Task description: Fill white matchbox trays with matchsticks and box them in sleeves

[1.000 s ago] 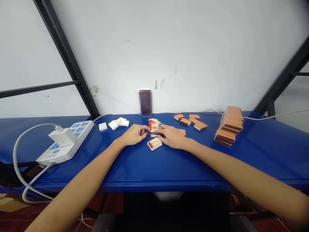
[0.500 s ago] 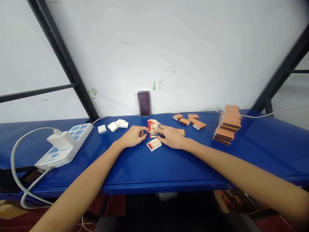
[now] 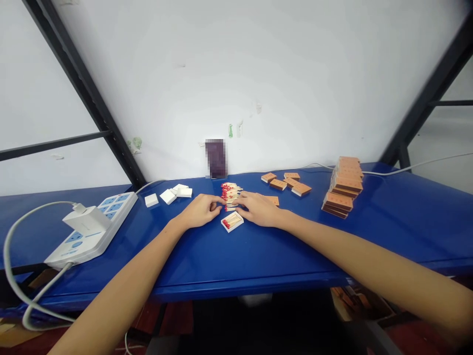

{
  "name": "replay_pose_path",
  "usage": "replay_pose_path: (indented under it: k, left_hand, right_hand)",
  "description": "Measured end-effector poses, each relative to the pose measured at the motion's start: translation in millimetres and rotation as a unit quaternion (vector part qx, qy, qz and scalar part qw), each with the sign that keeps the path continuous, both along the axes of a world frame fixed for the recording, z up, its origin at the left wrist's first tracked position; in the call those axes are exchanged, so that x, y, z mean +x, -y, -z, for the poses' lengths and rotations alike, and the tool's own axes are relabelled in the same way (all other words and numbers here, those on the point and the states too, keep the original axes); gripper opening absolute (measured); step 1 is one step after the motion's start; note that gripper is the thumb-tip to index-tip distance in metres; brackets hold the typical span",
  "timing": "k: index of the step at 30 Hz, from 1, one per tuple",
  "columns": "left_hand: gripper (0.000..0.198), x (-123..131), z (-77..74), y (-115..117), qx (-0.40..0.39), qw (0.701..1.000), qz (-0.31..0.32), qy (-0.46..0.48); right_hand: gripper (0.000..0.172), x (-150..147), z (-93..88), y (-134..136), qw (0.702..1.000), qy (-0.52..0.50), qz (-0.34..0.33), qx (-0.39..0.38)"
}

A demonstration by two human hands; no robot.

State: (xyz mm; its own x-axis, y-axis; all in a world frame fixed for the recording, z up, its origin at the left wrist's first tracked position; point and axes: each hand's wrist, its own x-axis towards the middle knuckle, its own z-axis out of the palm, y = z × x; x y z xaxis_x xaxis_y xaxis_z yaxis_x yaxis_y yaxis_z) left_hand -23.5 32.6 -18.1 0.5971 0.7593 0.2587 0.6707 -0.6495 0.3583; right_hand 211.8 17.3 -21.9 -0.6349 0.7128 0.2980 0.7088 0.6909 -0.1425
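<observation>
A pile of red-tipped matches [image 3: 231,192] lies on the blue table between my hands. My left hand [image 3: 201,210] is at the pile's left edge, index fingertip at the match heads, thumb apart below it. From the other side, my right hand [image 3: 257,209] reaches over the stick ends with its index finger, its thumb held apart near the tray. Neither hand shows anything gripped. Just in front of the pile sits a white matchbox tray [image 3: 239,227] with several matches in it. An orange matchbox sleeve [image 3: 274,200] is partly hidden behind my right hand.
Several white trays [image 3: 168,196] lie left of the pile. Loose orange matchboxes [image 3: 301,189] are at back right, and a tall stack of them [image 3: 346,183] stands farther right. A white power strip [image 3: 92,241] with cables occupies the left. A blurred dark panel [image 3: 216,159] leans on the wall.
The whole view has shifted slightly, so things sit a little farther left. Both hands stay at the match pile with only small finger movement. The filled tray stays in place.
</observation>
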Motion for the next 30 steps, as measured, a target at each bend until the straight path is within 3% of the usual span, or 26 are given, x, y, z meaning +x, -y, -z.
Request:
replay_pose_path:
  k: [24, 30]
  left_hand:
    - [0.021, 4.2, 1.9, 4.7, -0.020, 0.999, -0.007, 0.024]
    - [0.038, 7.7, -1.8, 6.1, -0.002, 1.000, 0.007, 0.013]
  right_hand:
    - [0.032, -0.1, -1.8, -2.0, 0.999, 0.027, -0.005, 0.020]
    - [0.031, -1.6, -3.7, -0.1, 1.000, 0.016, -0.009, 0.026]
